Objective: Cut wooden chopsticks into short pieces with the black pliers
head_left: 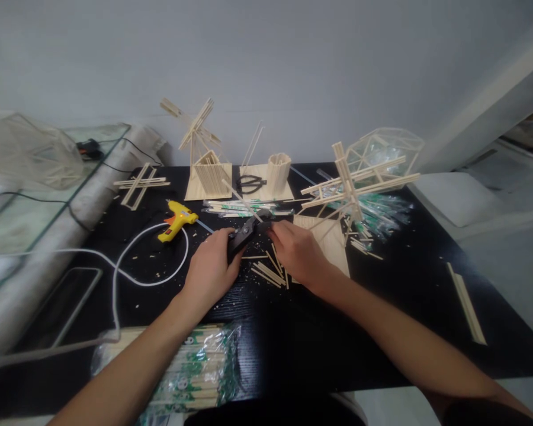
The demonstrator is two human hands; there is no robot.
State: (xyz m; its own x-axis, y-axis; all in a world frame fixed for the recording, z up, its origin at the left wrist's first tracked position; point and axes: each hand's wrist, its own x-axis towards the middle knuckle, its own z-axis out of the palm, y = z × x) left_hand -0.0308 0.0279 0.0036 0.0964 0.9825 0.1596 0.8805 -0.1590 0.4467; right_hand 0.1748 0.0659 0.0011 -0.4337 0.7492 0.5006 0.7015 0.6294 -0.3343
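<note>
My left hand (209, 260) is closed around the handles of black cutting pliers (242, 238), whose head points away to the right. A thin wooden stick (240, 200) slants down from the upper left to the pliers' jaws. Right beside the jaws, my right hand (301, 255) is closed in a pinch on the stick's near end, which the fingers mostly hide. Short cut stick pieces (270, 272) and small chips lie on the black table (275, 337) below the hands. Behind the pliers are several sticks in green-printed wrappers (235, 207).
A yellow glue gun (176, 220) with a looping white cable (118, 278) lies left. Stick models (211, 174) stand along the back, near black scissors (250, 184). A windmill-like frame (349, 183) rises at right. Packaged chopsticks (195, 367) lie in front; a phone (64, 305) rests left.
</note>
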